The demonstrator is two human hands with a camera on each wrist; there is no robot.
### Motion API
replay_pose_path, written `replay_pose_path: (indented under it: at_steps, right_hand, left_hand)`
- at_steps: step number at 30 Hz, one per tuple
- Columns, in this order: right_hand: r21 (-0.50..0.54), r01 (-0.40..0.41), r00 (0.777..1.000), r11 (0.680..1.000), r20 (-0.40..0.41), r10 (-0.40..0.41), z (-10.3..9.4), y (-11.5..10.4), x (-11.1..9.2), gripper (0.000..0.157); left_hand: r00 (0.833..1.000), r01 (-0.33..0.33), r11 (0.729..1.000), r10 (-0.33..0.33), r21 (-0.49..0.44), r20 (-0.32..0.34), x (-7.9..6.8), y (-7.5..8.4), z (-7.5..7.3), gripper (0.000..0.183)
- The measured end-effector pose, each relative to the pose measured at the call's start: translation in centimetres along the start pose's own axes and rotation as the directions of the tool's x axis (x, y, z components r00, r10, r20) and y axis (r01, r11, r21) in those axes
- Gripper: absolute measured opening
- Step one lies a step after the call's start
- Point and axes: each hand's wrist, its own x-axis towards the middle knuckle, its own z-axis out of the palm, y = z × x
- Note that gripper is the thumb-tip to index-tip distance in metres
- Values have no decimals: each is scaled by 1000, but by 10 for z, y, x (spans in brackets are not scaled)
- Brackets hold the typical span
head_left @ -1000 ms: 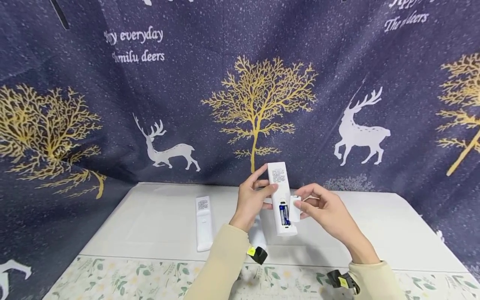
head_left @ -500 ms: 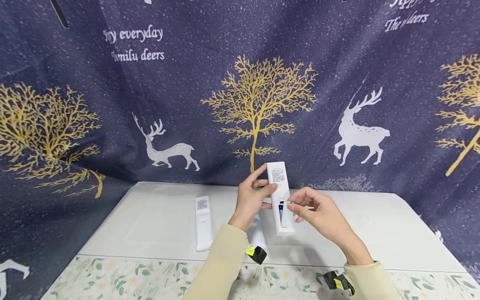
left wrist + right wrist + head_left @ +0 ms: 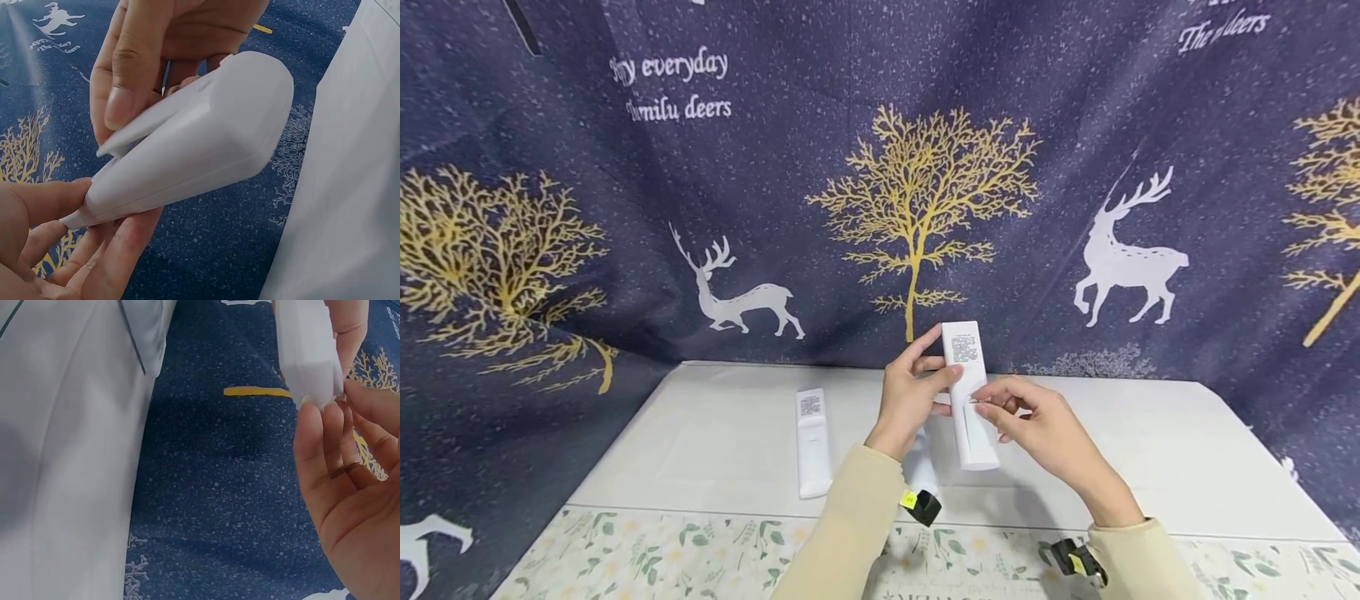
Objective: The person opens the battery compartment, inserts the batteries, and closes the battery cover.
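Note:
A white remote control point(image 3: 964, 354) is held up above the table, its label-printed back toward the head camera. My left hand point(image 3: 906, 404) grips it along its left edge, thumb on the back and fingers behind. With thumb and fingertips, my right hand point(image 3: 1037, 425) pinches the white battery cover point(image 3: 164, 114) at one end. In the left wrist view that end stands lifted off the remote, while the other end meets the remote's body near its bottom. The batteries are hidden under the cover. In the right wrist view, my right fingers touch the remote's side point(image 3: 306, 347).
Another white remote point(image 3: 812, 446) lies back up on the white table point(image 3: 715, 442), left of my hands. Behind my left wrist lies a pale, partly hidden object point(image 3: 922, 467). A floral cloth point(image 3: 700, 554) covers the front edge, and a dark blue printed curtain point(image 3: 760, 183) hangs behind.
My right hand has brought the battery cover leftward onto the remote and lowered it, so the blue batteries no longer show. The left hand keeps its grip on the remote.

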Motion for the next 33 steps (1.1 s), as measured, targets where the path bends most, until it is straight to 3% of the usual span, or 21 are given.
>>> replay_pose_path:
  at_steps: [4, 7, 13, 25, 33]
  right_hand:
    - [-34, -5, 1000, 999, -6, 5, 0, 2, 0, 24]
    - [-48, -60, 998, 997, -24, 59, 2, 3, -1, 40]
    - [75, -148, 989, 986, 4, 148, 5, 5, -1, 66]
    - [188, -175, 984, 966, 58, 167, 1, 8, 3, 72]
    - [172, -183, 983, 968, 64, 175, 2, 7, 2, 75]
  left_hand:
    - [1000, 4, 1000, -4, -1, -4, -2, 1, 0, 66]
    - [1000, 16, 1000, -16, -1, -5, -4, 0, -1, 65]
    - [1000, 15, 1000, -15, -5, 2, -3, -2, -1, 66]
    - [1000, 19, 1000, -18, -7, 18, 1, 2, 2, 67]
    - [1000, 22, 1000, -22, 14, 22, 0, -1, 2, 66]
